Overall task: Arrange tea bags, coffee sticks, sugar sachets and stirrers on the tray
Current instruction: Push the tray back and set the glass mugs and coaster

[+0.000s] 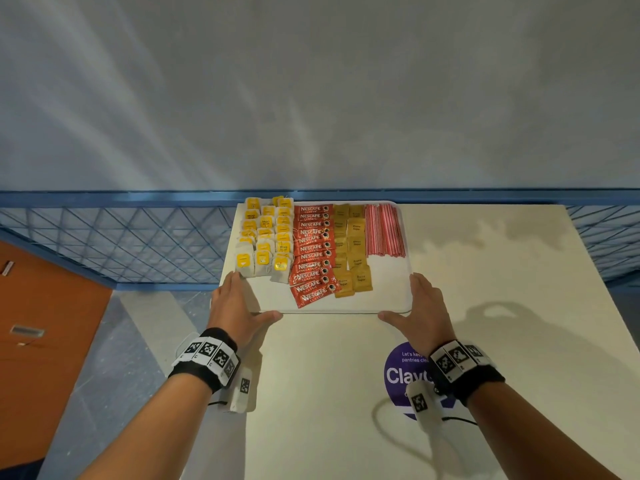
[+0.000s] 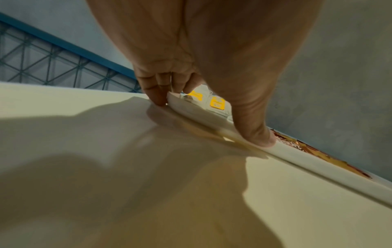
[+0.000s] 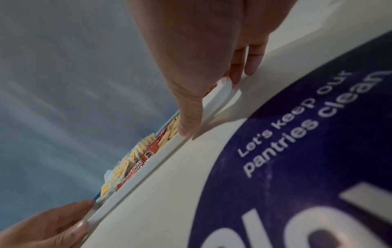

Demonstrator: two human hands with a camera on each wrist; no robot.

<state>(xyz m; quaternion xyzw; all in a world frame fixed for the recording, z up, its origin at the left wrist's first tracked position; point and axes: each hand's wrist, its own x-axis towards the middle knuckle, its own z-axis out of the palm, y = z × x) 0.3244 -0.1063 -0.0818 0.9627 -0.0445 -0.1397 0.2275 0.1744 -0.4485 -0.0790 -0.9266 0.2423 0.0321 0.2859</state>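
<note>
A white tray point(image 1: 329, 303) lies at the far left corner of the table. It holds yellow-tagged tea bags point(image 1: 265, 237) on the left, then red coffee sticks point(image 1: 313, 251), brown sugar sachets point(image 1: 353, 251) and red-and-white stirrers point(image 1: 384, 230) on the right. My left hand point(image 1: 247, 299) frames the tray's near left corner, fingers point(image 2: 155, 94) along the side and thumb point(image 2: 254, 130) on the near rim point(image 2: 318, 164). My right hand point(image 1: 415, 301) frames the near right corner the same way, its thumb point(image 3: 188, 127) on the rim point(image 3: 148, 167). Both hands have straight fingers and hold nothing.
The cream table point(image 1: 485, 289) stretches to the right and towards me, with a purple round sticker point(image 1: 405, 372) near my right wrist. A blue mesh railing point(image 1: 138, 244) runs behind and left of the table. Beyond the table's left edge there is an orange surface point(image 1: 45, 306) lower down.
</note>
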